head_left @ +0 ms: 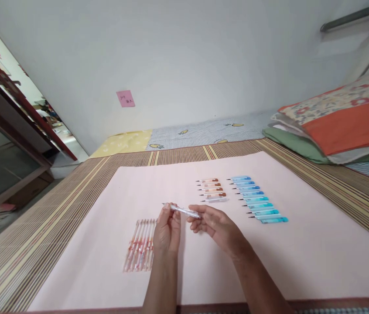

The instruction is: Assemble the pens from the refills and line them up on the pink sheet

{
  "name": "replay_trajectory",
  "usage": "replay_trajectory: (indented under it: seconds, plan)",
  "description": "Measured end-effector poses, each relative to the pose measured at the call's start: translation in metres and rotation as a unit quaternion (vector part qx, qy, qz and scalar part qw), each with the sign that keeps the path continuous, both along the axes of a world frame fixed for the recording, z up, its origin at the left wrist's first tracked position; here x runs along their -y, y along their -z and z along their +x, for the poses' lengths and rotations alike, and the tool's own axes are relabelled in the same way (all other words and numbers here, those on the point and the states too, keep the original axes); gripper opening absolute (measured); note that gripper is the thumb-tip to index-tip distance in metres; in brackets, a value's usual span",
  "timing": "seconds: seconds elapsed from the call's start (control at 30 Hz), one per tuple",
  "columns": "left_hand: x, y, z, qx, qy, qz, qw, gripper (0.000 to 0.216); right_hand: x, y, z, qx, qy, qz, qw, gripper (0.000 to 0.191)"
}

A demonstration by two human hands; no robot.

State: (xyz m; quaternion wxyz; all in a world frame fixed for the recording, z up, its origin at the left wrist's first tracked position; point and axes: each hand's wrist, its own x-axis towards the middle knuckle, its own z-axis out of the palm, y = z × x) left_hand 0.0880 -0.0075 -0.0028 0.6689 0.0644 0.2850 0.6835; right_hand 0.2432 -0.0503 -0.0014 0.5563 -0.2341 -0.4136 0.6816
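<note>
Pen is the thing you have in hand: a slim clear one, lying almost level between your two hands above the middle of the pink sheet, tip end at 9 o'clock.

From the head view, your left hand has its fingers curled shut round the pen's tip end, thumb and forefinger pinching it near the point. Your right hand takes the other end, fingers loosely bent and closed on the barrel from below; how tightly, you cannot tell from here.

At 7 o'clock from your left hand lies a row of clear barrels with red print, side by side and touching, standing apart from your wrist. At 1 o'clock from your right hand sits a short row of brown-capped pens, and just beside it at 3 o'clock a longer row of blue pens, all with tips pointing toward 9 o'clock. The sheet rests on a striped mat, with folded bedding well away at 2 o'clock.

Judging by the rows, you seem to be mid-assembly or mid-check on one pen, both ends gripped. A next move would call for holding the barrel steady in one hand while the other twists or presses, then laying it square with a matching row without nudging its neighbours.
</note>
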Motion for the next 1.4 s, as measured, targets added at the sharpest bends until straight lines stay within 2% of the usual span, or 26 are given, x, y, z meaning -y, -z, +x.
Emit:
replay_trajectory:
  seconds: [0.2, 0.37, 0.47, 0.9, 1.17, 1.4]
  plan:
    - [0.003, 0.0, 0.001, -0.028, 0.017, 0.04, 0.999, 0.007, 0.0, 0.004, -0.002, 0.019, 0.011, 0.017, 1.0, 0.039]
    - [0.005, -0.002, 0.002, -0.054, 0.01, 0.077, 0.995, 0.022, 0.0, 0.005, 0.001, 0.017, 0.034, 0.007, 0.999, 0.038]
    - [0.007, -0.004, 0.002, -0.076, 0.015, 0.09, 0.993, 0.024, -0.001, 0.006, 0.003, 0.015, 0.039, 0.005, 0.999, 0.038]
    - [0.006, -0.003, 0.0, -0.081, 0.012, 0.094, 0.992, 0.026, 0.0, 0.006, 0.006, 0.004, 0.02, 0.004, 1.0, 0.04]
    - [0.009, -0.007, 0.003, -0.087, 0.048, 0.087, 0.991, 0.028, 0.002, 0.007, 0.003, -0.002, 0.017, 0.009, 1.0, 0.044]
    - [0.009, -0.01, -0.001, -0.091, 0.052, 0.088, 0.991, 0.026, 0.004, 0.004, 0.005, 0.022, -0.026, -0.001, 0.999, 0.049]
